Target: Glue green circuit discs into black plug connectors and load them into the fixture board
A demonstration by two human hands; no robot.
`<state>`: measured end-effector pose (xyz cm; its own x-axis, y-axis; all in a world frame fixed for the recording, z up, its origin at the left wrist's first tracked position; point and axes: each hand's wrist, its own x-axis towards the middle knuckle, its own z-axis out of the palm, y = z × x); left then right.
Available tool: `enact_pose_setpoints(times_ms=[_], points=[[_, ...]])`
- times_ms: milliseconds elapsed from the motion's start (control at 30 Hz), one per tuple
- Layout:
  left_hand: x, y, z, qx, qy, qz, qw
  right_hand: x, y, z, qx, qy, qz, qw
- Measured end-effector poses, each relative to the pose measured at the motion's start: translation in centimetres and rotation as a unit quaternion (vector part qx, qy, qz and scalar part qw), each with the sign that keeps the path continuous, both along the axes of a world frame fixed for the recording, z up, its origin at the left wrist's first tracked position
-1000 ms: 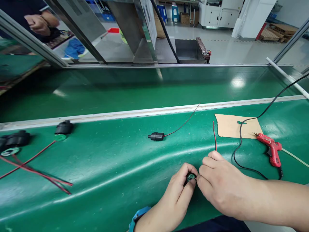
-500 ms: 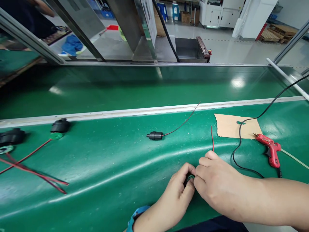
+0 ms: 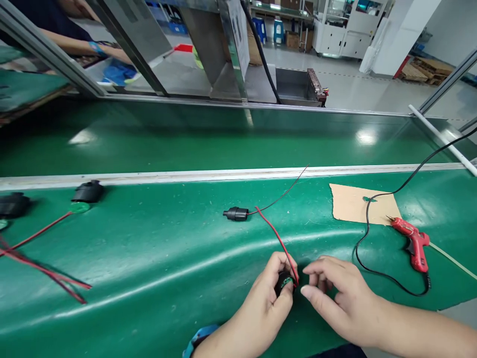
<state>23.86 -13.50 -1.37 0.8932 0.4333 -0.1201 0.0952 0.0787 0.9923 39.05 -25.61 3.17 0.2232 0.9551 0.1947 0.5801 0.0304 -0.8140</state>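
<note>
My left hand point(image 3: 266, 298), low in the middle, is wrapped round a round black part point(image 3: 280, 283) with a green face. A red wire point(image 3: 274, 229) rises from this part and leans up to the left. Just right of it is my right hand point(image 3: 335, 293), thumb and fingers apart, with nothing between them. A small black connector point(image 3: 236, 214) with a thin dark red wire lies beyond my left hand. The red glue gun point(image 3: 415, 241) rests to the right, its nozzle over a piece of cardboard point(image 3: 346, 204).
Black housings point(image 3: 88, 191) with red wires lie on the green mat point(image 3: 167, 248) at the left. A black cable point(image 3: 423, 166) curves across the right side. Behind the white strip point(image 3: 186, 175) stand metal frame bars. At the upper left, a person's arm point(image 3: 70, 44) reaches over a bin.
My right hand has let go and opened, moving slightly away from my left. The red wire now leans left. The person's arm has come further into view, and the whole view has shifted slightly.
</note>
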Motion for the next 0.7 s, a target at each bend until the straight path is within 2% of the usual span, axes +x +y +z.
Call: enact_pose_setpoints(times_ms=[100,333,500,567,633,700], points=[[-0.1,-0.1,0.2,0.013,0.004,-0.014,1.000,-0.5,1.1,-1.0,-0.046,0.082,0.015,0.995],[0.0,0.2,0.1,0.000,0.022,-0.022,1.000,-1.3,2.1,-2.3,-0.040,0.094,-0.019,0.995],[0.4,0.6,0.0,-0.065,0.010,-0.024,0.998,-1.2,1.3,-2.5,-0.050,0.196,-0.023,0.979],[0.4,0.8,0.2,-0.098,0.015,-0.014,0.995,-0.9,0.8,-2.3,-0.005,0.174,-0.045,0.984],[0.5,1.0,0.4,-0.122,0.023,-0.002,0.992,-0.5,0.4,-2.0,0.060,0.104,-0.052,0.991],[0.5,1.2,0.7,-0.142,0.027,0.003,0.990,-0.1,0.2,-1.7,0.105,0.004,-0.007,0.994]])
